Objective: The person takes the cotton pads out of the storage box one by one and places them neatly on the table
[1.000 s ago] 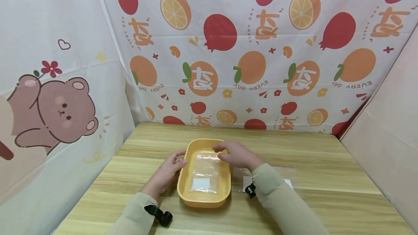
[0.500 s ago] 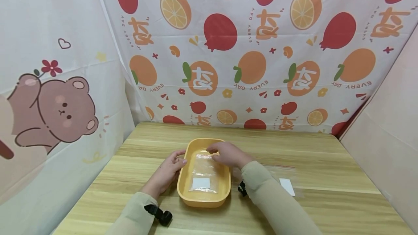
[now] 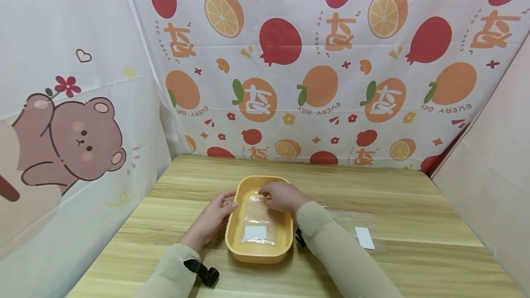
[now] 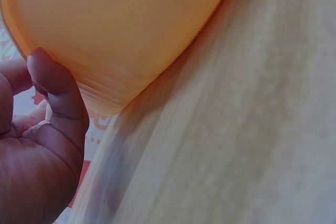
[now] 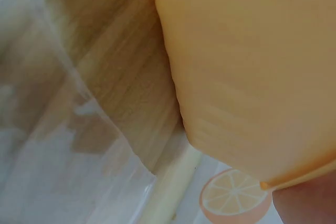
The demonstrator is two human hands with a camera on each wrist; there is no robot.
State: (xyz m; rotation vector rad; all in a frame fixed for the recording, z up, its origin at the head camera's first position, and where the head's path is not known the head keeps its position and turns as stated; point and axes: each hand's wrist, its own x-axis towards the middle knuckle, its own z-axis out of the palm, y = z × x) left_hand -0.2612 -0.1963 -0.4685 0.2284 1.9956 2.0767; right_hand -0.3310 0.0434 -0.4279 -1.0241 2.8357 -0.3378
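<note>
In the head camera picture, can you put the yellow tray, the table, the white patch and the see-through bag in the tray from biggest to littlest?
1. table
2. yellow tray
3. see-through bag, partly covered
4. white patch on that bag

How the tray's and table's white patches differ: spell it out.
In the head view, the tray patch looks wider than tall and straight; the table patch, taller than wide and slanted. The tray patch lies inside the yellow tray; the table patch, outside, right of it. Both are white amid clear plastic.
</note>
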